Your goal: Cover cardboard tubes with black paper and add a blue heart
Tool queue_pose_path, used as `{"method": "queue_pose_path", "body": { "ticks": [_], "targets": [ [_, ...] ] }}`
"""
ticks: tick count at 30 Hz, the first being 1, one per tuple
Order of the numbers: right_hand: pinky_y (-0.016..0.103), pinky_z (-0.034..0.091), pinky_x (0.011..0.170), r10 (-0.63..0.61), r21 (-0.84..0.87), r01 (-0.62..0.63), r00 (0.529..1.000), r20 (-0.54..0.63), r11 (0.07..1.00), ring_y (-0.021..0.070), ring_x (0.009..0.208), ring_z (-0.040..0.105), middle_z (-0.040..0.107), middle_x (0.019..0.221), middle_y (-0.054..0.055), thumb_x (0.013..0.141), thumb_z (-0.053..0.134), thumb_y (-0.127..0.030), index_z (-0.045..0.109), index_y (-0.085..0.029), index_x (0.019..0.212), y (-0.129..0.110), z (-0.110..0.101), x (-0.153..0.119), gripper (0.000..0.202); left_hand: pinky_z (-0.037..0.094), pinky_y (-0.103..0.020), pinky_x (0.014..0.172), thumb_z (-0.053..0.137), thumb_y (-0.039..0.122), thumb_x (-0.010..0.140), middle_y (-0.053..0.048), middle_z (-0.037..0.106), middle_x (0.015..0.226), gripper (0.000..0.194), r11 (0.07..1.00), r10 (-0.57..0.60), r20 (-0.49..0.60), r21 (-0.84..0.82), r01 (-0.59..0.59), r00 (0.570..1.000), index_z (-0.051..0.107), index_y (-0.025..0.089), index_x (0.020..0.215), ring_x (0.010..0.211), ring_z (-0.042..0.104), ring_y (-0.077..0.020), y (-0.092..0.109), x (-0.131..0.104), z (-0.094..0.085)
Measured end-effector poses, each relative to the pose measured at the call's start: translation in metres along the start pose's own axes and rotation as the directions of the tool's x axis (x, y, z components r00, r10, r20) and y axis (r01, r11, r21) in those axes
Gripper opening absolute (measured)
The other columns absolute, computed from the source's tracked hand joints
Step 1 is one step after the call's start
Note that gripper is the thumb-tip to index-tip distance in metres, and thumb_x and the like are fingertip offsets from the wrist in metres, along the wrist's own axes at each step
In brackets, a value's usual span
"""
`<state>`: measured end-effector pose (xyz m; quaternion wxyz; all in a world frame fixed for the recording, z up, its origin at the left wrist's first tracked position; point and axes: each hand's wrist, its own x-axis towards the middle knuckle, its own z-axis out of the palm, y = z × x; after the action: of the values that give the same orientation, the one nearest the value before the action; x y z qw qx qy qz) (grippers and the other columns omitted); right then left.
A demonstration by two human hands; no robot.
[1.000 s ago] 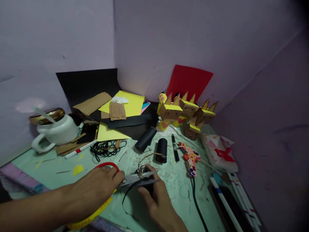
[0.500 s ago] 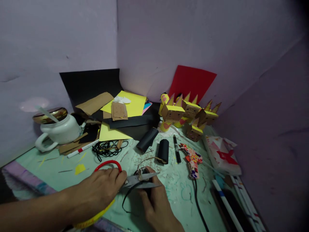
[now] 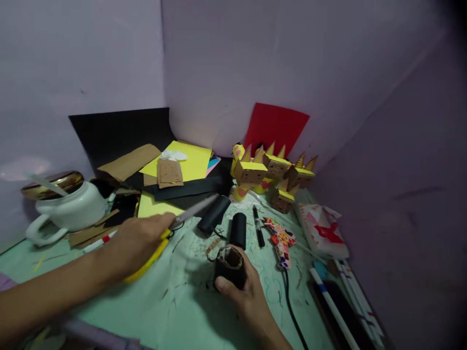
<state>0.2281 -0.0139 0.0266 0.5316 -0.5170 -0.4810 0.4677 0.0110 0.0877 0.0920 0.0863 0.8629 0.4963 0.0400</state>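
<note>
My left hand (image 3: pixel 148 236) is closed around the handles of a pair of scissors (image 3: pixel 195 209), blades pointing up and right, partly blurred by motion. One yellow handle loop shows under the hand. In my right hand (image 3: pixel 246 287) is a black paper-covered tube (image 3: pixel 229 277) with its open end up, showing a ragged brown and whitish inside. A bit of twine (image 3: pixel 212 248) shows just behind that tube. Two more black tubes, one leaning (image 3: pixel 214 215) and one closer (image 3: pixel 238 231), lie beyond my right hand.
A floral glue gun (image 3: pixel 280 240) with a black cord and a black marker (image 3: pixel 258 226) lie right of centre. Cardboard figures with yellow horns (image 3: pixel 251 172) stand behind. A white teapot-like pot (image 3: pixel 78 206) is at left, near stacked papers (image 3: pixel 193 160).
The scissors have moved left and up, away from the tube. My right hand has turned the tube so its open end faces up. The view has shifted slightly.
</note>
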Motion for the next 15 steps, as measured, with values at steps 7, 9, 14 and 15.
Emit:
{"method": "queue_pose_path", "body": {
  "ticks": [7,9,14,15],
  "targets": [
    [0.030,0.038,0.069,-0.003,0.126,0.004,1.000,-0.009,0.992,0.0190,0.077,0.050,0.059,0.085,0.001,0.057,0.071,-0.027,0.059,-0.020,0.096,-0.010,-0.011,0.008,0.041,0.036,-0.032,0.054,0.031,0.024,0.089,-0.019,0.069,0.081,0.026,0.964,-0.205,-0.013,0.169,0.204,0.979,0.054,0.014,0.094,0.072,0.066,-0.0351,-0.014,0.042,0.002],
    [0.030,0.037,0.068,-0.012,0.129,0.015,1.000,-0.024,0.991,0.0185,0.076,0.049,0.058,0.086,0.001,0.057,0.071,-0.026,0.058,-0.021,0.098,-0.008,-0.010,0.009,0.043,0.038,-0.032,0.055,0.033,0.029,0.089,-0.019,0.069,0.083,0.026,0.965,-0.220,-0.007,0.147,0.219,0.975,0.054,0.015,0.096,0.075,0.066,-0.0357,-0.018,0.049,0.010],
    [0.030,0.036,0.067,-0.007,0.136,0.015,0.998,-0.059,0.991,0.0177,0.073,0.046,0.056,0.083,0.000,0.060,0.069,-0.026,0.056,-0.022,0.095,-0.004,-0.008,0.010,0.038,0.044,-0.037,0.066,0.037,0.029,0.088,-0.024,0.068,0.098,0.037,0.959,-0.266,-0.007,0.101,0.265,0.964,0.053,0.008,0.113,0.089,0.066,-0.0387,-0.029,0.060,0.019],
    [0.031,0.036,0.068,-0.004,0.129,0.013,0.997,-0.073,0.992,0.0182,0.074,0.047,0.056,0.083,0.001,0.060,0.069,-0.027,0.056,-0.022,0.095,-0.003,-0.008,0.010,0.038,0.045,-0.038,0.070,0.039,0.028,0.087,-0.025,0.068,0.103,0.040,0.958,-0.271,-0.006,0.092,0.270,0.963,0.051,0.006,0.118,0.093,0.065,-0.0390,-0.030,0.061,0.018]
  ]
}}
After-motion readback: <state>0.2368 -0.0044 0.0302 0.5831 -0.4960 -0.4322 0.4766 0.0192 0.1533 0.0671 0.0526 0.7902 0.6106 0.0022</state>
